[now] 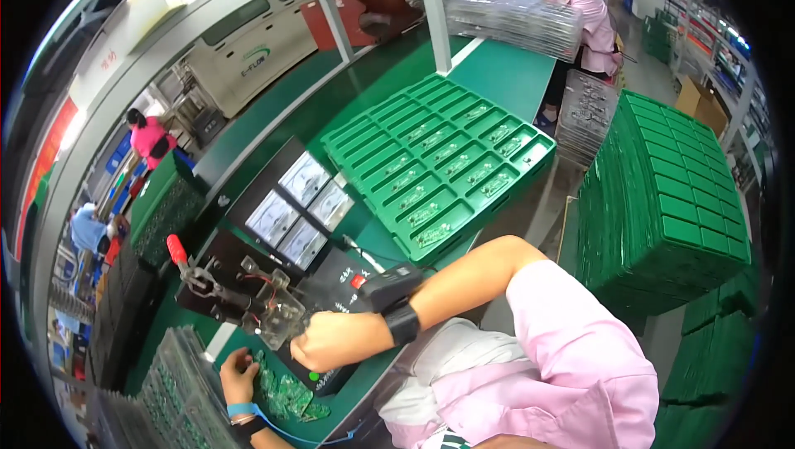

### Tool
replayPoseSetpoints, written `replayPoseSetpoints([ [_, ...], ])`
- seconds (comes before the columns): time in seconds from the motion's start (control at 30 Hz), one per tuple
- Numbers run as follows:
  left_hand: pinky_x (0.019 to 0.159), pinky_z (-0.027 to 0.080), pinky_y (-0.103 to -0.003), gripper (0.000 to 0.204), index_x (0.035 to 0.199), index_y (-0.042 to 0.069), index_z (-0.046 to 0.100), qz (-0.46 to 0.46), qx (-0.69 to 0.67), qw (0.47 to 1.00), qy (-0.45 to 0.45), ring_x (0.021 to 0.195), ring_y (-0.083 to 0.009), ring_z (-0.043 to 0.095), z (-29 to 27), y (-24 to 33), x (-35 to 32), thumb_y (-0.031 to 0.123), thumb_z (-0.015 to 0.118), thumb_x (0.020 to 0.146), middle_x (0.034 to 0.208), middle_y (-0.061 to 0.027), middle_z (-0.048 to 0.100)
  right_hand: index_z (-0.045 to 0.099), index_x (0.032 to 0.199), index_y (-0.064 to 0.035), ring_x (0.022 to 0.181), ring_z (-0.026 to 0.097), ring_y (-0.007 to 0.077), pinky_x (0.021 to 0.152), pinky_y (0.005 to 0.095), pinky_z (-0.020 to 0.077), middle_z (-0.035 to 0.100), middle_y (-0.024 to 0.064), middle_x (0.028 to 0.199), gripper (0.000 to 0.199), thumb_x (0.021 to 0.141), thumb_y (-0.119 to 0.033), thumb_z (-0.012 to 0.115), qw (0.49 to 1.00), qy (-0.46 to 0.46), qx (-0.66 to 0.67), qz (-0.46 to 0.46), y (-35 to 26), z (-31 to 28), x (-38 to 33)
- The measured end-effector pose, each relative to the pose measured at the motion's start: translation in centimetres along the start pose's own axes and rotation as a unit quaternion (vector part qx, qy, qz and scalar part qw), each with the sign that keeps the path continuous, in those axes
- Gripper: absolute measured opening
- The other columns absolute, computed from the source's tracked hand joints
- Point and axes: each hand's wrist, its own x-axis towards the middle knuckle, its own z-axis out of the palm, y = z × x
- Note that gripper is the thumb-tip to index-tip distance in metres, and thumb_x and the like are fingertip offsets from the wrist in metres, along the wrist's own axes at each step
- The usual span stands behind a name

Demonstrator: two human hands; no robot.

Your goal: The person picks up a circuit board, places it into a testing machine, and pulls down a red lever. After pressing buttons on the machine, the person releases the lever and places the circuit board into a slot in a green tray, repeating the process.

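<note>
My left hand [238, 376], with a blue strap at its wrist, has its fingers bent at the near edge of a loose pile of green circuit boards [286, 395]. Its thumb and fingertips appear closed on the edge of one board. My right hand [341, 340], with a black band at the wrist, is curled against the clear plastic block [281, 316] of a black test fixture. Whatever its fingers hold is hidden behind the hand. A red-handled toggle clamp [177, 250] rises at the fixture's far left. Behind the fixture, a screen [301, 205] shows four grey pictures.
A green compartment tray [497, 147] with several small boards lies beyond the screen. Stacked green trays [662, 200] stand at right. Upright racked boards [178, 391] sit at lower left. A person in pink [592, 22] stands by clear trays [513, 22]. A metal frame post [432, 14] rises behind.
</note>
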Motion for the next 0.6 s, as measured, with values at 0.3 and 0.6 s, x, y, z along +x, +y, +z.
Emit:
replayPoseSetpoints([
  [0.3, 0.070, 0.051, -0.034, 0.035, 0.101, -0.002, 0.067, -0.004, 0.081, 0.997, 0.005, 0.077, -0.0208, 0.062, 0.2, 1.0, -0.9, -0.005, 0.076, 0.067, 0.085, -0.0103, 0.063, 0.060, 0.078, -0.0042, 0.080, 0.059, 0.0304, 0.071, 0.0398, 0.0509, 0.059, 0.0108, 0.083, 0.007, 0.071, -0.005, 0.063, 0.954, 0.205, -0.007, 0.218, 14.9, -8.8, -7.5],
  [0.6, 0.072, 0.051, -0.034, 0.027, 0.100, 0.001, 0.067, 0.143, 0.092, 0.960, 0.223, 0.080, -0.0281, 0.063, 2.0, 11.0, -6.2, -0.012, 0.059, 0.078, 0.089, -0.0143, 0.065, 0.066, 0.092, -0.0030, 0.096, 0.062, 0.0352, 0.088, 0.0512, 0.0479, 0.065, 0.0166, 0.096, 0.022, 0.083, -0.023, 0.065, 0.778, -0.019, -0.239, 0.581, 32.1, -8.7, -26.9],
])
